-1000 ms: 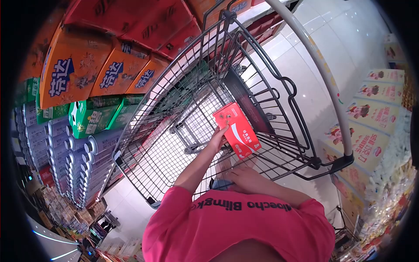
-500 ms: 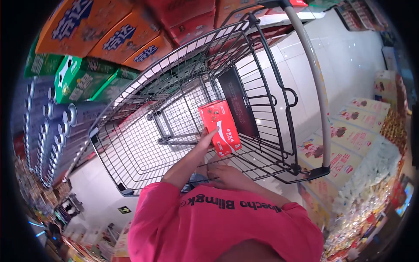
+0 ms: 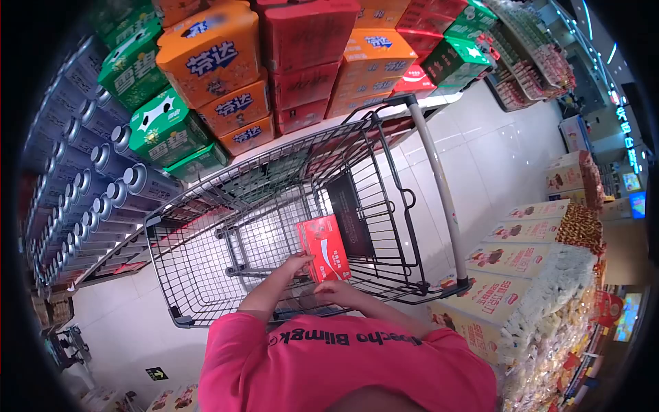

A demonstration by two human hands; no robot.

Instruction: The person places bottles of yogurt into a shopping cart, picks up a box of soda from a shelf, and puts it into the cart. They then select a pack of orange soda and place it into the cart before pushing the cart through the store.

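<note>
Over the near end of the wire shopping cart [image 3: 206, 275], both hands meet on a red carton [image 3: 322, 248] with a white swoosh on its face. The left hand [image 3: 296, 265] has its grip clamped on the carton's lower left edge, fingers wrapped round it; the right hand [image 3: 338, 290] supports it from below at the lower corner, its grip closed against the underside (how firmly, I cannot tell). The carton stands tilted, lifted inside the upper part of the basket and just beside the dark panel of the folded child seat [image 3: 350, 213], apart from the basket floor.

As a judgement: the carton has been picked and brought inside the cart's rim, so the fetching part looks done; lowering it to the wire floor and letting go are left. The basket shows nothing else lying in it.

Beyond the cart stand stacked orange cases [image 3: 216, 58], green cases [image 3: 161, 123] and red cases [image 3: 305, 41], with rows of silver cans [image 3: 103, 185] to the left. The cart's pale handle bar [image 3: 439, 192] runs along the right, over a white tiled floor [image 3: 494, 158].
</note>
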